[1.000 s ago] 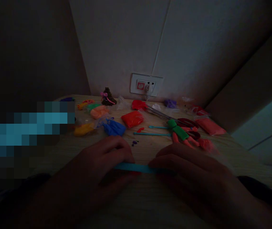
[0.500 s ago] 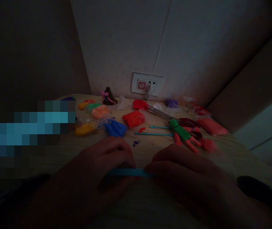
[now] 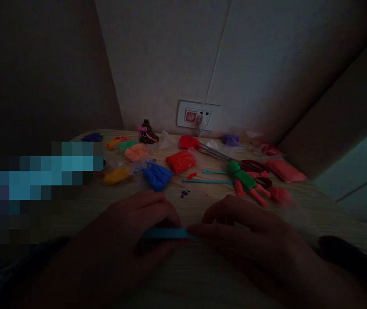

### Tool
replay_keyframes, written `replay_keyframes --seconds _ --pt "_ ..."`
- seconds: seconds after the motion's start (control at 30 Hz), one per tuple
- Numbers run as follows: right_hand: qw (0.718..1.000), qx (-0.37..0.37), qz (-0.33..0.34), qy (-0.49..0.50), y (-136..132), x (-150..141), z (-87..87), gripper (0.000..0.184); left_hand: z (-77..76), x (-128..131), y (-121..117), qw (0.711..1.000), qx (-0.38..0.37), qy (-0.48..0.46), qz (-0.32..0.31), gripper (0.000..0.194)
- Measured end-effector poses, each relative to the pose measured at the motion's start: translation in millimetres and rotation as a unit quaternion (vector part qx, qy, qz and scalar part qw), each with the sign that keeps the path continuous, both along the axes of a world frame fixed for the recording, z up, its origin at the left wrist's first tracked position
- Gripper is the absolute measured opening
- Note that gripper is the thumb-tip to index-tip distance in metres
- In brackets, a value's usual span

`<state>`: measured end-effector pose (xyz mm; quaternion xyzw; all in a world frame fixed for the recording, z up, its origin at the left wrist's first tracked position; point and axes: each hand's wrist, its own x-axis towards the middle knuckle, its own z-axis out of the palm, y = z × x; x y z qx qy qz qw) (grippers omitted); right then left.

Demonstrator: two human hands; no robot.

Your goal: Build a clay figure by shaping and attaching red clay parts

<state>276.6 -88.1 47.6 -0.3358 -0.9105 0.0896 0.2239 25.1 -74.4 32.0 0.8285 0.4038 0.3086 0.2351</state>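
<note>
A flat light-blue strip (image 3: 167, 233) lies level, low over the wooden table. Its left part sits between the thumb and curled fingers of my left hand (image 3: 128, 227), which is closed on it. My right hand (image 3: 254, 236) is closed at the other end, with a fingertip pressed on top of the strip and its thumb hidden. A thin bit of red material (image 3: 183, 240) shows just under the strip; the hands hide the rest of it. Beyond my fingers lie small dark purple bits (image 3: 185, 193) and a blue stick tool (image 3: 207, 181).
Bags of blue (image 3: 156, 175), red (image 3: 181, 161) and yellow clay (image 3: 116, 175) lie ahead. A doll-like figure in green (image 3: 246, 179) rests over scissors (image 3: 215, 152) on the right. A brown figure (image 3: 147, 132) stands near the wall socket (image 3: 199, 115).
My right fingertip has slid a little left along the blue strip, and the fingers behind it have lifted slightly apart. My left hand keeps its hold. The view has shifted slightly.
</note>
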Motion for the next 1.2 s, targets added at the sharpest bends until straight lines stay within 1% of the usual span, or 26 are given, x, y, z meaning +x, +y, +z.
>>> replay_keyframes --seconds 0.17,0.23,0.3,0.4,0.57,0.6,0.63,0.73,0.87,0.97,1.07,1.2 --pt "0.998 0.039 -0.010 0.039 -1 2 -6.1 0.035 4.1 2 0 1.000 -0.026 0.003 0.015 0.014" --pt "0.999 0.037 -0.012 0.034 -1 2 -8.7 0.032 3.9 2 0 0.999 -0.041 -0.004 0.018 0.014" --pt "0.999 0.035 -0.010 0.034 -2 2 -10.0 0.031 3.1 3 2 0.999 -0.052 -0.012 0.006 0.015" --pt "0.999 0.029 -0.007 0.035 -1 1 -10.9 0.031 2.7 4 4 0.998 -0.056 -0.016 0.000 0.014" --pt "0.999 0.024 -0.004 0.034 0 1 -9.7 0.033 5.8 4 3 0.997 -0.069 -0.008 0.015 0.017" --pt "0.999 0.028 -0.001 0.042 0 1 -9.0 0.034 6.3 4 2 0.997 -0.080 0.007 0.004 0.015" --pt "0.998 0.031 0.000 0.049 0 1 -8.3 0.035 6.5 4 2 0.997 -0.073 0.005 0.013 0.016" --pt "0.997 0.039 0.005 0.070 -2 2 -7.0 0.037 5.7 3 2 0.998 -0.066 0.004 0.012 0.015" --pt "0.998 0.039 -0.003 0.048 -4 1 -8.2 0.039 3.2 3 2 0.998 -0.068 0.001 0.002 0.017" --pt "0.999 0.034 -0.007 0.039 -3 1 -9.1 0.039 3.0 4 2 0.997 -0.076 -0.001 0.002 0.017" --pt "0.999 0.012 -0.003 0.041 -2 1 -8.6 0.037 3.7 3 3 0.996 -0.084 -0.006 0.007 0.016" --pt "0.999 0.002 -0.001 0.049 -2 2 -8.9 0.037 4.8 3 4 0.996 -0.093 0.008 0.009 0.016"
